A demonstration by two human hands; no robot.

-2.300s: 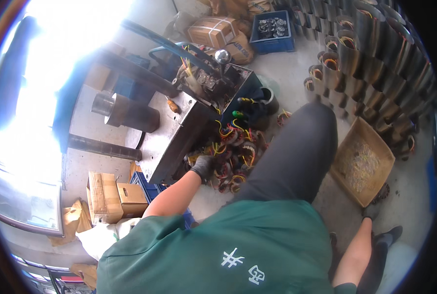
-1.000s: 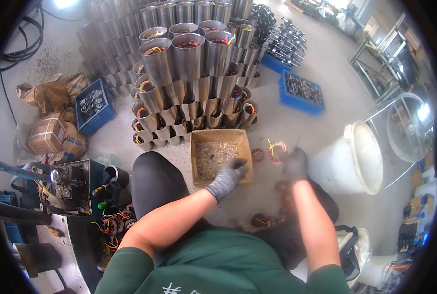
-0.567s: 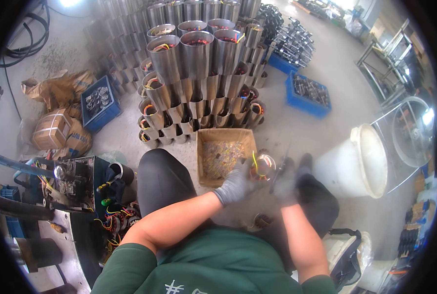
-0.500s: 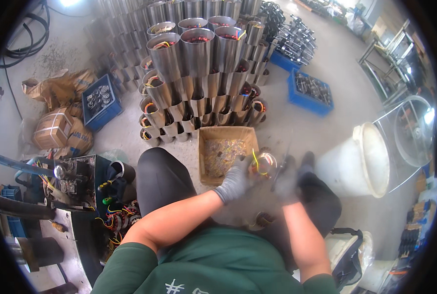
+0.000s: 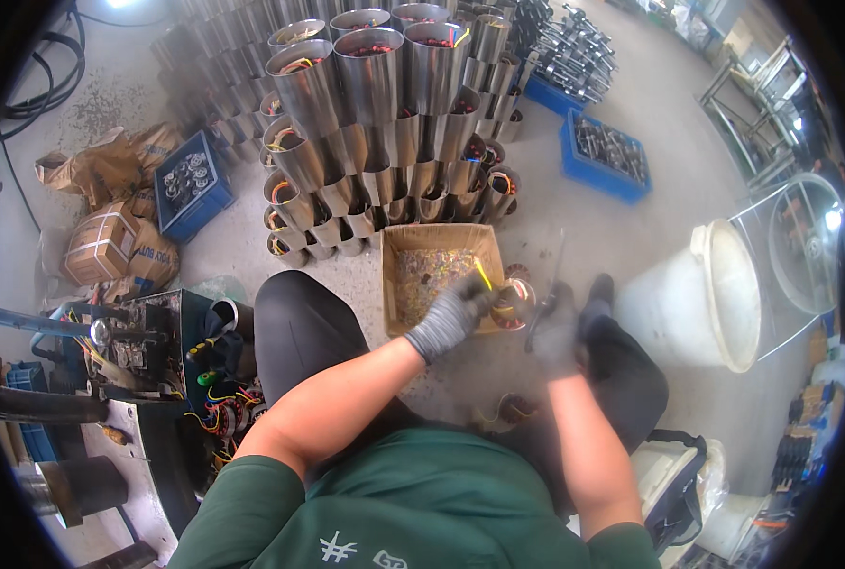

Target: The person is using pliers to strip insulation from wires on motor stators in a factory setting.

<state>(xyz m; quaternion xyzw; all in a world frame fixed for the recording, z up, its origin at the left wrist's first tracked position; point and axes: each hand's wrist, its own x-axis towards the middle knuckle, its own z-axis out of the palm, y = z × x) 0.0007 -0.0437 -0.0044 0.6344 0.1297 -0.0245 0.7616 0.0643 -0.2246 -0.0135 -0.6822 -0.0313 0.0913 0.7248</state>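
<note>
Grey-gloved, the left hand [image 5: 451, 318] is closed on a wound coil [image 5: 514, 303] just beside the cardboard box [image 5: 437, 275]; the right hand [image 5: 557, 327] is clenched around a thin tool [image 5: 548, 289].

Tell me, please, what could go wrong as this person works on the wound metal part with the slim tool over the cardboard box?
1. The left hand grips the wound part close to where the slim tool in the right hand meets it; a slip might jab the gloved fingers.
2. The part hangs at the cardboard box edge, so scraps may miss it and land on the floor.
3. The tall stack of metal cylinders stands just behind the box; a knock could topple some.
</note>
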